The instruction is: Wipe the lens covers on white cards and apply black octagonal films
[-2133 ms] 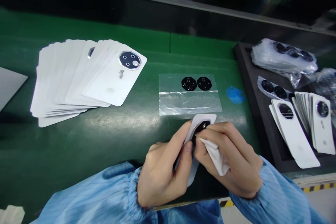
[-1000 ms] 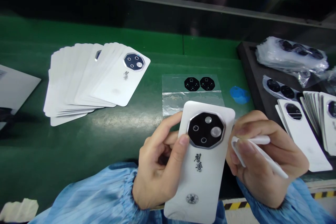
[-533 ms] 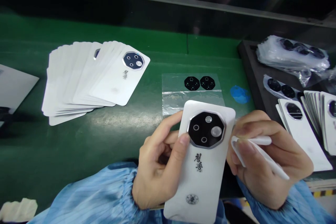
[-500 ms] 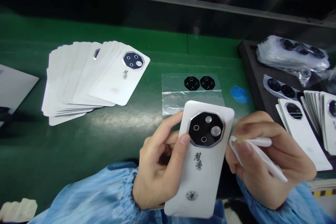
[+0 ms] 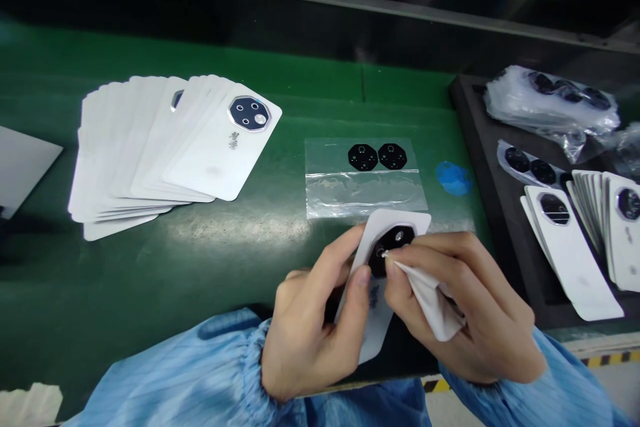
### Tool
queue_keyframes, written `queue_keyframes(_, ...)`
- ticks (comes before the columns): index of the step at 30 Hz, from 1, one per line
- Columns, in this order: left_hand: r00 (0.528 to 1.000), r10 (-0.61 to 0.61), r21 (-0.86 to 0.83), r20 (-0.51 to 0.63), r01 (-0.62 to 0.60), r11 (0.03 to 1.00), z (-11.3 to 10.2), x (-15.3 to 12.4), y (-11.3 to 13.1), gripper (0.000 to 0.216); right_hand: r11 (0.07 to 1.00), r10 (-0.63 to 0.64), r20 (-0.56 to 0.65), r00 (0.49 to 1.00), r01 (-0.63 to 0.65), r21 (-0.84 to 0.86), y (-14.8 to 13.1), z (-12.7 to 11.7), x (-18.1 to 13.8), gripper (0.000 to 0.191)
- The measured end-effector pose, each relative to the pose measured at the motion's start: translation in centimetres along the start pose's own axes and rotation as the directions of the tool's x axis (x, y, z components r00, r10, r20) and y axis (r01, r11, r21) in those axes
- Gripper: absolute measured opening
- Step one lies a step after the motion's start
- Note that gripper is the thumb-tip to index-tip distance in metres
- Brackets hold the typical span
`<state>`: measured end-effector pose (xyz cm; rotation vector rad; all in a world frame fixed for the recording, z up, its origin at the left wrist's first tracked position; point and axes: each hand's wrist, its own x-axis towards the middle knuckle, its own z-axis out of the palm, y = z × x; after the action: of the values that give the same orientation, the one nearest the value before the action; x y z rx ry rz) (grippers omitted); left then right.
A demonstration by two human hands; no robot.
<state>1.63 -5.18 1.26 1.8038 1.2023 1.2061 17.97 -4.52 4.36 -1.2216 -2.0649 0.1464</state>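
My left hand (image 5: 313, 327) grips a white phone back cover (image 5: 376, 300) by its left edge, tilted over the green table (image 5: 225, 260). The cover's black octagonal camera plate (image 5: 395, 243) faces up. My right hand (image 5: 463, 310) is closed on a folded white wipe (image 5: 430, 297) and presses its tip against the camera plate. Just beyond lies a clear film sheet (image 5: 365, 177) carrying two black octagonal lens pieces (image 5: 377, 157).
A fanned pile of white back covers (image 5: 160, 147) lies at the left. A black tray (image 5: 500, 200) at the right holds more covers (image 5: 575, 247) and bags of lens pieces (image 5: 550, 103). A blue scrap (image 5: 453, 178) lies by the tray.
The cover was held up facing me with the wipe off to its right. Now the cover is lowered and tilted, and my right hand has brought the wipe onto the camera plate.
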Motion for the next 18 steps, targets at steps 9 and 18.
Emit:
queue_keyframes(9, 1.0, 0.003, 0.024, 0.019, -0.003, 1.0, 0.1, -0.3, 0.0, 0.041, 0.996, 0.031, -0.029, 0.999, -0.033, -0.079, -0.4, 0.6, -0.2, 0.016)
queue_keyframes(18, 0.988, -0.143, -0.182, 0.053, 0.151, 0.972, 0.9, 0.6, -0.7, 0.041, 1.0, -0.031, -0.081, 0.996, 0.031, 0.0, 1.2, 0.2, -0.8, 0.01)
